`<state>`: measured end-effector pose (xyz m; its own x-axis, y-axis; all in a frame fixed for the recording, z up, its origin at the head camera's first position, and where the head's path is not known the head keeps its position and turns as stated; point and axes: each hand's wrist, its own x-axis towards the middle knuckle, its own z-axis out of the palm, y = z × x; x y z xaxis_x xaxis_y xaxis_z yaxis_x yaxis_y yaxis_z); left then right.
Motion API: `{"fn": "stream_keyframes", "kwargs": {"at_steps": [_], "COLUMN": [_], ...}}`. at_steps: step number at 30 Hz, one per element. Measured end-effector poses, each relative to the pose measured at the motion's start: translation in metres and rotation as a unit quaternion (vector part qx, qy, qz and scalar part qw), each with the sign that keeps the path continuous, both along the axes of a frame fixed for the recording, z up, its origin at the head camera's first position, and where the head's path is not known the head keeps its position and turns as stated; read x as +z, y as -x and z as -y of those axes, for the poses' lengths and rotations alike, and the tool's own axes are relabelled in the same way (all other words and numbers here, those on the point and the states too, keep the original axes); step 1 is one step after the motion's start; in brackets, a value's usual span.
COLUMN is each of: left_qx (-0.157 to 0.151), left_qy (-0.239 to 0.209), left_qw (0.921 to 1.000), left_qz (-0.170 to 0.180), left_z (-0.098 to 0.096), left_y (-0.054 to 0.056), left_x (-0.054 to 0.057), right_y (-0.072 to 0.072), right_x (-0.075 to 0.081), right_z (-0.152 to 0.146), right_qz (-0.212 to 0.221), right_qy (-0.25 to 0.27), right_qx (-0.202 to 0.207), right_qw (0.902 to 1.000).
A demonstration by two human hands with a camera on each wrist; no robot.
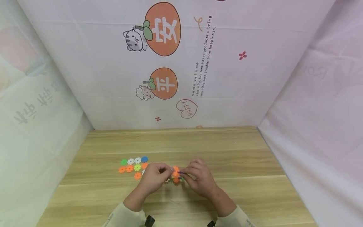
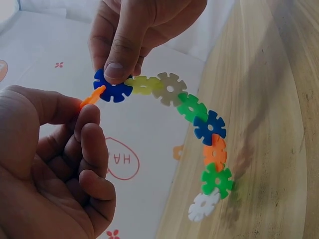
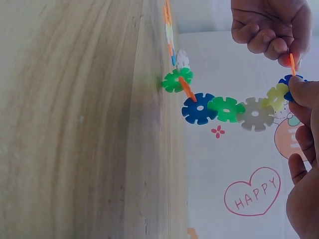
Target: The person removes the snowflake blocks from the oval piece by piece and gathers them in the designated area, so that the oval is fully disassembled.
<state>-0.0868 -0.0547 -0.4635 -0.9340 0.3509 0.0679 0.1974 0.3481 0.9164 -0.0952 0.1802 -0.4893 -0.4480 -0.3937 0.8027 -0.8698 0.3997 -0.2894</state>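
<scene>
A chain of slotted plastic snowflake discs hangs between the hands. My right hand (image 1: 199, 176) pinches its end, a dark blue disc (image 2: 115, 93), between thumb and fingers. From there follow a yellow disc (image 2: 144, 85), a greyish disc (image 2: 162, 92), a green disc (image 2: 192, 107), a blue disc (image 2: 202, 127), an orange link disc (image 3: 186, 88), another green disc (image 3: 175, 82) and a white disc (image 2: 203, 208). My left hand (image 1: 154, 176) pinches a loose-ended orange disc (image 2: 91, 98), seen edge-on, its rim meeting the dark blue disc. Whether their slots interlock is unclear.
On the wooden table (image 1: 227, 145), left of the hands, several loose discs lie flat in rough rows, among them a green one (image 1: 123, 162) and a lime one (image 1: 137, 167). My left hand covers some. Printed white cloth (image 1: 221, 78) walls the back and sides.
</scene>
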Motion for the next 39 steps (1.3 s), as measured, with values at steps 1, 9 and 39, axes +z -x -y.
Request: {"fn": "stream_keyframes", "kwargs": {"at_steps": [1,9,39], "left_qx": [0.000,0.005,0.101], "left_qy": [-0.001,-0.011,-0.052], "left_qw": [1.0000,0.9998,0.9931], "left_qz": [-0.001,0.014,0.030], "left_z": [0.000,0.002,0.070], "left_y": [0.000,0.000,0.012], "left_x": [0.000,0.002,0.005], "right_y": [0.000,-0.001,0.003], "right_x": [0.000,0.002,-0.004], "right_z": [0.000,0.003,-0.022], "right_qz": [-0.001,-0.008,0.012], "right_qy": [0.001,0.004,0.003], "right_qx": [0.001,0.001,-0.037], "right_qw": [1.0000,1.0000,0.9992]}}
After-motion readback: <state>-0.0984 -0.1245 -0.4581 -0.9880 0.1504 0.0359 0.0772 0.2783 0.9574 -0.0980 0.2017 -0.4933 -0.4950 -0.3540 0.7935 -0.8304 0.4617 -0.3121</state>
